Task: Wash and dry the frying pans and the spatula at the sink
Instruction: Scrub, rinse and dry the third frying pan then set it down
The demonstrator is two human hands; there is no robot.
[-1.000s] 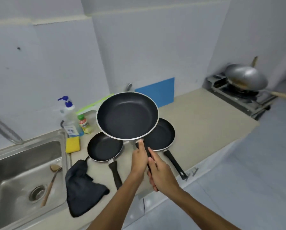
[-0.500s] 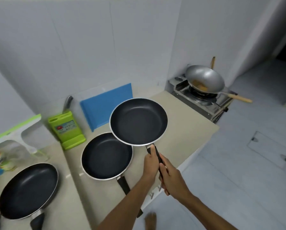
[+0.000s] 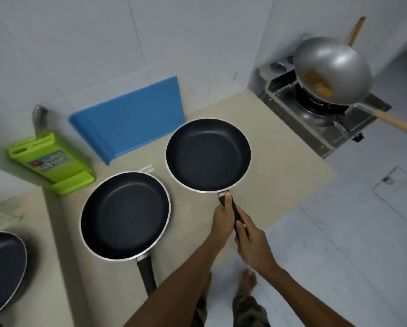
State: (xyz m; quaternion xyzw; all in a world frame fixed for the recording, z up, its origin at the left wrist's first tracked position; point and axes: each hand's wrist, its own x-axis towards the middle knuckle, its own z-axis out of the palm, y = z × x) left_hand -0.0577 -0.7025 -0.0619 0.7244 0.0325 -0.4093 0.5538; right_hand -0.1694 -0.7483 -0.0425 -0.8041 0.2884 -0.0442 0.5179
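I can see three frying pans, all black inside with a silver rim. The first pan [image 3: 208, 154] is the one I hold by its black handle [image 3: 235, 212], out over the table [image 3: 280, 175]. I cannot tell if its bottom touches the table. The second pan [image 3: 124, 214] lies flat on the table just to the left of it, with its handle pointing back at me. The third pan [image 3: 3, 272] sits far left, and the edge of the picture cuts most of it off. There is one blue board [image 3: 131, 116] leaning on the wall, one green holder [image 3: 52, 161] beside it, and one gray wok [image 3: 332, 64] on one stove [image 3: 315, 114] at the far right. Something orange is in the wok, but it is too blurry to name. My arm hides the end of the second pan's handle. Both my hands grip the first pan's handle. My left hand [image 3: 222, 218] is closer to the pan, fingers wrapped tight round the handle with the thumb lying along its top. My right hand [image 3: 254, 246] holds the near end, fingers [image 3: 241, 226] curled round it, touching my left hand.
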